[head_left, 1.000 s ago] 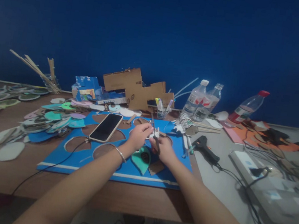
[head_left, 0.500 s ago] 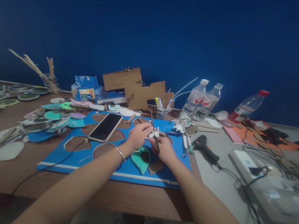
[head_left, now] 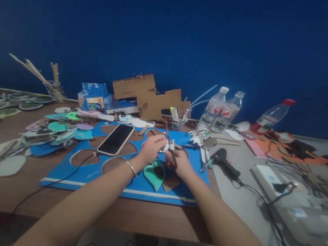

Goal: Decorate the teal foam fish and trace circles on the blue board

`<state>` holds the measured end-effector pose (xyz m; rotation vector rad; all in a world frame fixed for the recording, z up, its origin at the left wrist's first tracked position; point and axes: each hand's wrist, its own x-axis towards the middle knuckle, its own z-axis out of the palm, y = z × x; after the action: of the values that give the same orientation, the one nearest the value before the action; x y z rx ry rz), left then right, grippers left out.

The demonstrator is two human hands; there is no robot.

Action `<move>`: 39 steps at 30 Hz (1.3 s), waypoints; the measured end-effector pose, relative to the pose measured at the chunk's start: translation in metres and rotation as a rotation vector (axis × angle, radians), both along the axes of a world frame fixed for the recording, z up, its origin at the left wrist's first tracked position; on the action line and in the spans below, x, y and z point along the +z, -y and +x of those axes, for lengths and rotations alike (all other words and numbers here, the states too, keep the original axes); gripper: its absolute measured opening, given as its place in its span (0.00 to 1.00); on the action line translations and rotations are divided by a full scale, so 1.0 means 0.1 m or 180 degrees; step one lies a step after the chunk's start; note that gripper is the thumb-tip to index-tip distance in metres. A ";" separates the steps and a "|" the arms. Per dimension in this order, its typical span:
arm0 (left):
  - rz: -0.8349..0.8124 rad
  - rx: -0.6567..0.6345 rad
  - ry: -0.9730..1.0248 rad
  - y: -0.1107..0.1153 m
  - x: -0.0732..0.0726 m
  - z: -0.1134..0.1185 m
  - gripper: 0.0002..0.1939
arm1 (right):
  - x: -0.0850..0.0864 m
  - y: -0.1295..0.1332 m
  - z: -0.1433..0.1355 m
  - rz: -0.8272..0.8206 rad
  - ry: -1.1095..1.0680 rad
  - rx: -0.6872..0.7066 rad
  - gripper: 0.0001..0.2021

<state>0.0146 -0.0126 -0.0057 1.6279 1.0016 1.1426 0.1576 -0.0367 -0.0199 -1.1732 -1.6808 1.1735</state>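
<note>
Behind everything in front of you stands the dark blue wall [head_left: 175,39]; below it runs the brown table [head_left: 126,215], its right part greyish; on it, squarely before you, lies the blue board [head_left: 65,173] with rounded openings in it, probably there to serve as your working surface; the brown cardboard [head_left: 150,102] leans upright near the wall, perhaps to be out of your arms' way. Your left hand [head_left: 151,150] and right hand [head_left: 179,162] meet above the board's middle, likely so that both work on one small thing; the phone [head_left: 115,138] lies tilted at the left, on the board, its cable trailing towards you; the black glue gun [head_left: 227,164] rests just beyond the board's right edge, which seems within your reach. Your right fingers are curled round the handles of the scissors [head_left: 167,131], whose blades point away from you, presumably to keep the points off your arms; the teal cut-out [head_left: 153,174] lies below your hands; the white piece [head_left: 170,146] sits between them at the scissors, your left fingertips apparently pinching it to steady it; its exact shape is too small to tell.
</note>
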 end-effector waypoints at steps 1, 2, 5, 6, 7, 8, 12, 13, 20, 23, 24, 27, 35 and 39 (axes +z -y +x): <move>-0.0029 -0.0025 0.0030 0.00 0.00 0.00 0.14 | 0.00 0.00 0.00 -0.0002 -0.0006 0.0006 0.25; -0.0052 -0.0045 0.0062 -0.01 -0.01 0.00 0.13 | 0.01 0.01 0.00 -0.0011 -0.0006 0.0006 0.25; -0.0084 -0.0096 0.0123 -0.02 -0.02 -0.01 0.13 | 0.02 0.01 0.00 -0.0041 0.0050 -0.0005 0.25; -0.0089 -0.0114 0.0136 -0.03 -0.03 -0.01 0.13 | 0.02 0.01 0.00 -0.0045 0.0074 -0.0001 0.25; -0.0092 -0.0129 0.0146 -0.03 -0.03 -0.01 0.13 | 0.02 0.01 0.00 -0.0042 0.0092 0.0001 0.25; -0.0093 -0.0137 0.0155 -0.03 -0.03 -0.01 0.13 | 0.02 0.01 0.01 -0.0037 0.0102 0.0007 0.25; -0.0079 -0.0137 0.0157 -0.03 -0.04 -0.01 0.13 | 0.02 0.01 0.01 -0.0024 0.0077 0.0006 0.25; -0.0075 -0.0137 0.0157 -0.03 -0.04 -0.01 0.13 | 0.02 0.01 0.01 -0.0026 0.0070 0.0005 0.25; -0.0078 -0.0109 0.0139 -0.03 -0.03 -0.01 0.13 | 0.05 0.02 0.01 -0.0035 0.0090 -0.0044 0.24; -0.0109 -0.0110 0.0159 -0.03 -0.03 -0.01 0.14 | 0.03 0.01 0.00 -0.0059 0.0051 -0.0073 0.24; -0.0123 -0.0115 0.0168 -0.02 -0.03 0.00 0.14 | 0.01 0.01 0.00 -0.0078 0.0008 -0.0077 0.24; -0.0103 -0.0122 0.0174 -0.02 -0.04 0.00 0.14 | -0.03 -0.02 0.01 -0.0127 -0.0212 -0.0143 0.24; 0.0105 0.0094 -0.0062 -0.01 -0.02 -0.01 0.14 | 0.00 -0.04 0.00 -0.0389 -0.0938 -0.0716 0.22; 0.0251 0.0182 -0.0304 0.00 0.00 0.00 0.14 | 0.02 -0.03 -0.03 -0.0270 -0.1358 -0.0978 0.17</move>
<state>0.0146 -0.0124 -0.0059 1.7401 1.0824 1.1642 0.1545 -0.0335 -0.0177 -1.0916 -1.1001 1.2045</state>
